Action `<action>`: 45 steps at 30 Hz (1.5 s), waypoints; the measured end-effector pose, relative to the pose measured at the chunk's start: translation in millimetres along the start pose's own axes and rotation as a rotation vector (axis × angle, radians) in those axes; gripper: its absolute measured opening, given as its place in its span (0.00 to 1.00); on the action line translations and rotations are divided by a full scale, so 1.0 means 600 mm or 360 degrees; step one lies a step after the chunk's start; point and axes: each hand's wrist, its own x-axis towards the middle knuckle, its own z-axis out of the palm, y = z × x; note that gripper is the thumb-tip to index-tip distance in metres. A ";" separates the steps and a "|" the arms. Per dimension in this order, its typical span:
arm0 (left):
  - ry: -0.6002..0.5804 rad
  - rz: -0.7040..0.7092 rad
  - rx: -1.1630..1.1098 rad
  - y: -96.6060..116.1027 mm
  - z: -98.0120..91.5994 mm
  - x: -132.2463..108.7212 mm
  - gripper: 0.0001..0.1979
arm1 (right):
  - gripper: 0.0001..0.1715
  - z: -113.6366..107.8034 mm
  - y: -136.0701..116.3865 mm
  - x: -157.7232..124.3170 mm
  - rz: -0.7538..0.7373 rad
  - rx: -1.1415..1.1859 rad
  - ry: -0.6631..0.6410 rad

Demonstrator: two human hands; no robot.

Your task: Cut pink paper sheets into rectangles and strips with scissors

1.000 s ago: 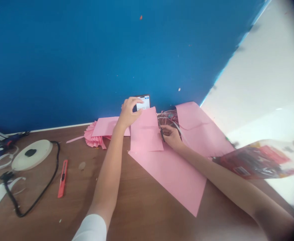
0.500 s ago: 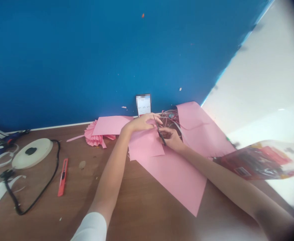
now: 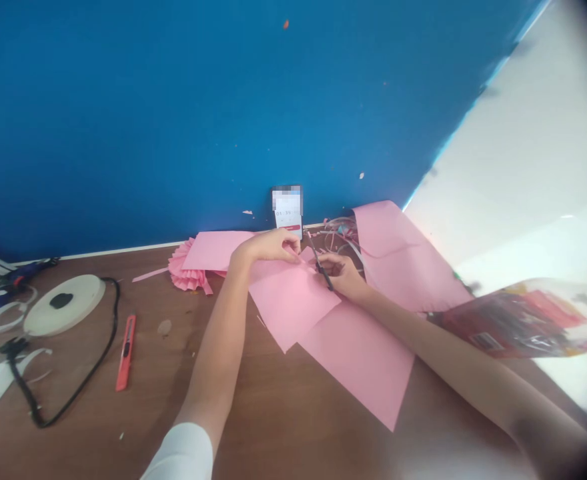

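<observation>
My left hand (image 3: pixel 276 245) is closed on the far edge of a pink sheet of paper (image 3: pixel 291 303), fingers bent over it. In my right hand (image 3: pixel 342 275) is a pair of dark scissors (image 3: pixel 322 267), blades pointing up and away at the sheet's far edge. Whether the blades are apart is hard to make out. Beneath the held sheet lies a larger pink sheet (image 3: pixel 368 363), its near corner pointing toward me. A folded pink paper rosette (image 3: pixel 186 268) lies left of my left hand, partly under another pink sheet (image 3: pixel 218 250).
A phone (image 3: pixel 288 210) showing a timer leans on the blue wall. Behind my right hand are tangled ribbons (image 3: pixel 341 232) and a pink sheet (image 3: pixel 403 260). A plastic packet (image 3: pixel 528 320) lies at right; a red cutter (image 3: pixel 126 353), black cable (image 3: pixel 115 320) and white disc (image 3: pixel 66 305) are at left.
My left hand has shifted left and its fingers have closed in. The held sheet has turned, its near corner now pointing toward me. The right hand with the scissors has barely moved.
</observation>
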 end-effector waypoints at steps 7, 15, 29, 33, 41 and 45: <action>-0.0161 -0.0095 -0.0106 -0.011 -0.005 -0.008 0.12 | 0.22 0.002 0.008 0.006 -0.0050 -0.0074 0.0296; -0.0078 -0.0110 -0.0187 -0.006 -0.020 -0.027 0.13 | 0.22 0.003 -0.001 0.007 -0.0006 -0.0109 0.0136; -0.0035 -0.0132 -0.0287 -0.021 -0.027 -0.035 0.10 | 0.22 -0.005 -0.005 0.007 0.0055 -0.0001 0.0236; 0.0004 -0.0143 -0.0338 -0.033 -0.026 -0.035 0.10 | 0.25 -0.005 0.000 0.007 0.0063 -0.0023 0.0169; -0.0160 -0.0132 -0.0115 -0.024 0.008 0.006 0.16 | 0.21 -0.007 0.011 0.010 0.0067 0.0067 0.0217; -0.0188 -0.0190 -0.0010 -0.027 0.025 0.023 0.13 | 0.19 -0.008 0.007 0.010 0.0073 0.0048 0.0188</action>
